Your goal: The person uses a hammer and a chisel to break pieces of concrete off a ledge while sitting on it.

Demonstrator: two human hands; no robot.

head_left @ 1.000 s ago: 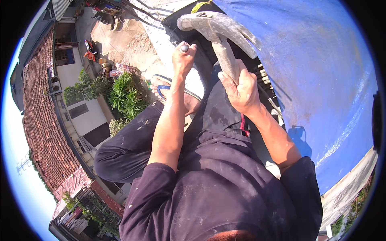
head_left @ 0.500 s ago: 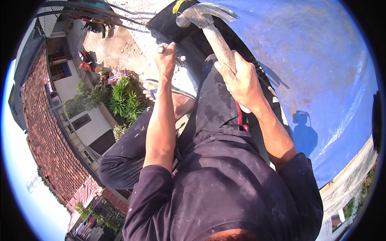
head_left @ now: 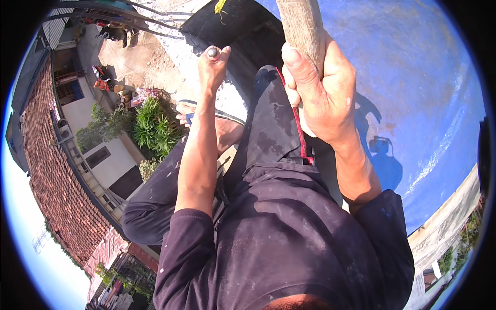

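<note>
My left hand (head_left: 211, 75) is closed around an upright metal rod, probably a chisel; only its round grey struck end (head_left: 212, 52) shows above the fist. Below that fist lies a whitish, crumbly masonry ledge (head_left: 231, 101), and the rod's lower end is hidden. My right hand (head_left: 330, 98) grips the worn wooden handle of a claw hammer (head_left: 302, 31), thumb along the wood. The hammer stands raised close to the camera, its head beyond the upper edge of the view. A gap separates the hammer from the rod.
A blue sheet-like surface (head_left: 413, 88) spreads to my right, with my shadow on it. Ahead is a dark recess (head_left: 237, 28) beside a yellow strip (head_left: 220, 6). My sandalled foot (head_left: 227, 132) rests on the ledge. Far below left are plants (head_left: 155, 126), motorbikes and a tiled roof (head_left: 67, 181).
My right hand has lifted the hammer up toward the camera and slightly right, so its head has left the view. The left hand with the rod has barely moved.
</note>
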